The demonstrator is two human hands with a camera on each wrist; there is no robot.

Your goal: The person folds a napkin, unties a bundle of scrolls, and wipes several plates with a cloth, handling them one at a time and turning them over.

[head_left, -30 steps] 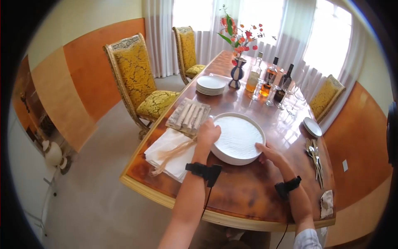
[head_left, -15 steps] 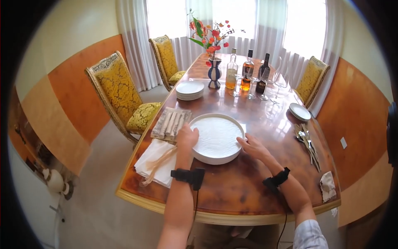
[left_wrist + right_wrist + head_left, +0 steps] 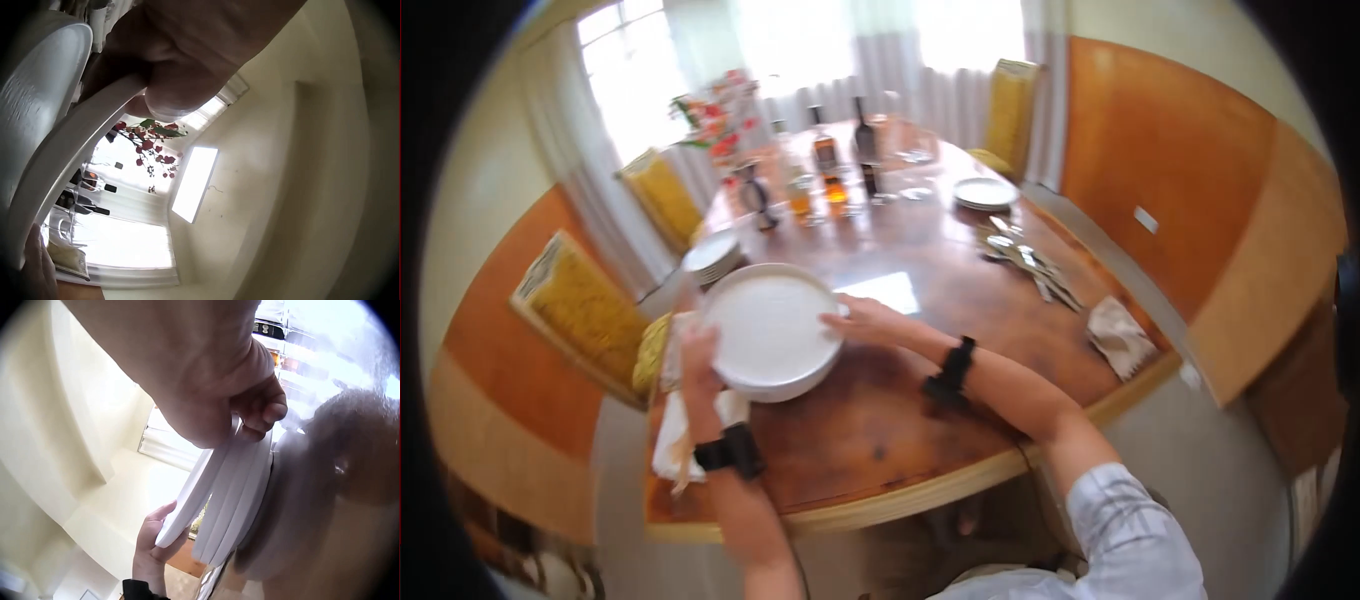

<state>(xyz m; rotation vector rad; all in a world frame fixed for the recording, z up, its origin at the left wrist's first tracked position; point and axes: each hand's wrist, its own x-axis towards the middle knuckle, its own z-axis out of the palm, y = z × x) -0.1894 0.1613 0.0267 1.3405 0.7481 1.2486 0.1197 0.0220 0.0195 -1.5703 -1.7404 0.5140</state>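
Observation:
Large white plates [image 3: 770, 330] are stacked near the table's front edge, between both hands. My left hand [image 3: 700, 355] grips the top plate's left rim. In the right wrist view, the top plate [image 3: 184, 503] is raised and tilted on the left hand's side, with a gap above the several plates [image 3: 237, 500] beneath. My right hand [image 3: 870, 320] holds the right side with its thumb at the rim; its curled fingers [image 3: 265, 415] show beside the stack. Close up in the left wrist view, the left hand [image 3: 187, 75] overlaps the held plate's rim.
Smaller plates [image 3: 712, 252] and a white cloth [image 3: 670, 440] lie left. Behind stand a flower vase [image 3: 755, 198], bottles [image 3: 825, 152] and glasses. Plates [image 3: 985, 193], cutlery [image 3: 1032, 262] and a folded cloth [image 3: 1120, 340] are right. Yellow chairs [image 3: 585, 310] flank the table [image 3: 880, 440].
The head view has swung to the right, so the plates, hands and table items appear farther left. Both hands remain at the large plates.

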